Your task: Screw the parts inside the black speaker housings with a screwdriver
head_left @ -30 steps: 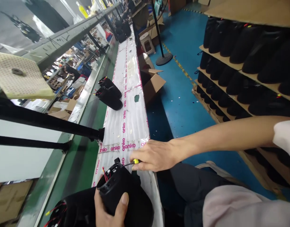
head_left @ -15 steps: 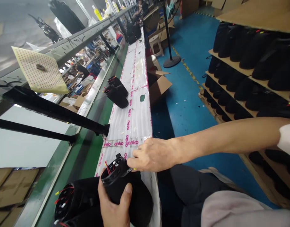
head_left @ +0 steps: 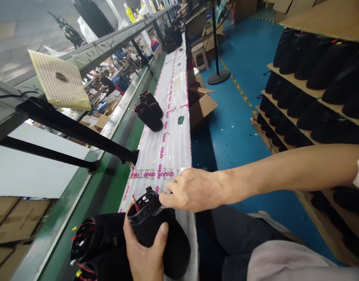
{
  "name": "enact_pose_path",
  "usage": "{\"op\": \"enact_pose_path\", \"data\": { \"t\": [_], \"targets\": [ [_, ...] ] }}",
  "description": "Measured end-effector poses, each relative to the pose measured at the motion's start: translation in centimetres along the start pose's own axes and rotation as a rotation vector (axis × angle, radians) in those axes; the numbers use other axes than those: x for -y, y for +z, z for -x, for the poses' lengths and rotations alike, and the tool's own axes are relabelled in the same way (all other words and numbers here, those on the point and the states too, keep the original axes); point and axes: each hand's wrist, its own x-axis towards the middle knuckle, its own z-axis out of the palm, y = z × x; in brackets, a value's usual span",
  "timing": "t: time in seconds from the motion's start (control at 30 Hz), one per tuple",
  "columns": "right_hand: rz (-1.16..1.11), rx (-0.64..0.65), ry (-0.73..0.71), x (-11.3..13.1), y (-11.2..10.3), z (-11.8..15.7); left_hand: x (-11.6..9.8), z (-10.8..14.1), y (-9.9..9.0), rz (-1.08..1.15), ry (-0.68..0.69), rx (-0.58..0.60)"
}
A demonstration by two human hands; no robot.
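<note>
Clasping now, lower centre of the frame: left hand [head_left: 145, 249] wraps the black, cloth-like cylinder [head_left: 176, 242]; right hand [head_left: 191, 191] bunches at its open end, any grip hidden. Probably light, stiff; hold the body, spare those delicate thin red wires [head_left: 135, 203]!

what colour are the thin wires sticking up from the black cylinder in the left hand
The thin wires are red, best seen in the head view.

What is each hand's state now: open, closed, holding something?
Left hand: closed on a black cylinder, holding it.
Right hand: curled at its open end; cannot tell if holding anything.
</note>
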Motion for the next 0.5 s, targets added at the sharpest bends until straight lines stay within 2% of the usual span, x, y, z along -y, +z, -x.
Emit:
{"op": "enact_pose_path", "data": {
  "t": [0.2,0.37,0.5],
  "targets": [
    [0.000,0.106,-0.013,0.0,-1.2,-0.7,-0.9,0.4,0.4,-0.053,0.002,-0.056],
    [-0.006,0.100,-0.036,-0.2,-1.6,-0.9,-0.9,0.7,0.5,-0.078,0.000,-0.108],
    [-0.054,0.095,-0.103,-0.7,-1.4,-1.2,-0.5,0.6,0.4,-0.034,0.035,-0.073]
  ]
}}
